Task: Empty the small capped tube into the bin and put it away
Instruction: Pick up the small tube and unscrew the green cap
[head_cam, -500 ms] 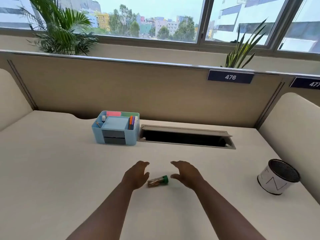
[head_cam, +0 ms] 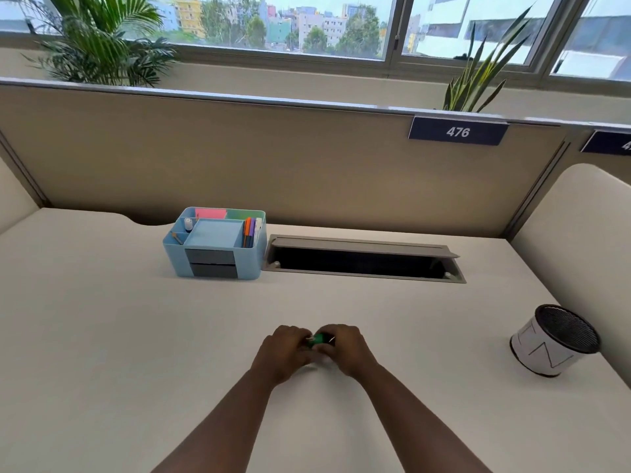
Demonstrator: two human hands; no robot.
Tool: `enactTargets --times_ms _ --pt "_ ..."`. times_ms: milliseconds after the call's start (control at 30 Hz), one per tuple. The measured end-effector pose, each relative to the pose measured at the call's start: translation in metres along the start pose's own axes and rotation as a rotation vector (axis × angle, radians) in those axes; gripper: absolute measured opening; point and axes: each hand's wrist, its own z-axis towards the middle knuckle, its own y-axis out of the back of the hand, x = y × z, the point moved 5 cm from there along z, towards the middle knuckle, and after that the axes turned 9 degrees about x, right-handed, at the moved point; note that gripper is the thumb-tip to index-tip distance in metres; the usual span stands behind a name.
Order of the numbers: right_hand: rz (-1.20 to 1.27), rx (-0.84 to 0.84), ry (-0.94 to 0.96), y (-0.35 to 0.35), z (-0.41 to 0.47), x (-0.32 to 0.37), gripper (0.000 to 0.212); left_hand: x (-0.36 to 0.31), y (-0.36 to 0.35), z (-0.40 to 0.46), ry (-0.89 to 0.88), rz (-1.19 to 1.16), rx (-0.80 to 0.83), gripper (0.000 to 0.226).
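The small tube (head_cam: 317, 339) is almost hidden between my two hands at the desk's near middle; only its green cap shows. My left hand (head_cam: 286, 349) is closed around the tube's body from the left. My right hand (head_cam: 345, 348) is closed over the cap end from the right. The bin (head_cam: 553, 341), a small white cylinder with a black mesh inside, stands tilted at the right of the desk, well away from my hands.
A light blue desk organiser (head_cam: 215, 244) with pens, sticky notes and two grey drawers sits at the back centre-left. Right of it an open cable slot (head_cam: 362, 262) is sunk into the white desk (head_cam: 102, 336). A beige partition closes the back and sides.
Both hands were open on either side of the tube lying on the desk. They have now closed together on it, covering all but the green cap.
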Motion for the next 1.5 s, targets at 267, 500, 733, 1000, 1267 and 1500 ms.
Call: enactTargets --times_ms 267,500,733,1000,1267,1500 --pt "0.256 -0.09 0.029 0.021 0.003 0.007 0.021 -0.025 0.01 0.0 -0.149 -0.205 -0.043 0.021" --pt "0.26 -0.034 0.049 0.026 0.001 0.011 0.02 -0.026 0.008 -0.001 -0.133 -0.154 -0.006 0.015" --pt "0.311 -0.016 0.034 0.028 0.002 0.01 0.021 -0.029 0.015 -0.002 -0.138 -0.105 -0.048 0.018" --pt "0.303 0.007 0.022 0.031 0.004 0.009 0.02 -0.03 0.017 -0.002 -0.127 -0.035 -0.099 0.021" --pt "0.278 0.039 0.036 0.036 0.0 0.01 0.02 -0.029 0.017 0.0 -0.143 -0.07 -0.103 0.021" --pt "0.075 -0.004 0.03 0.043 -0.004 0.017 0.022 -0.03 0.006 0.001 -0.172 -0.367 0.044 0.017"
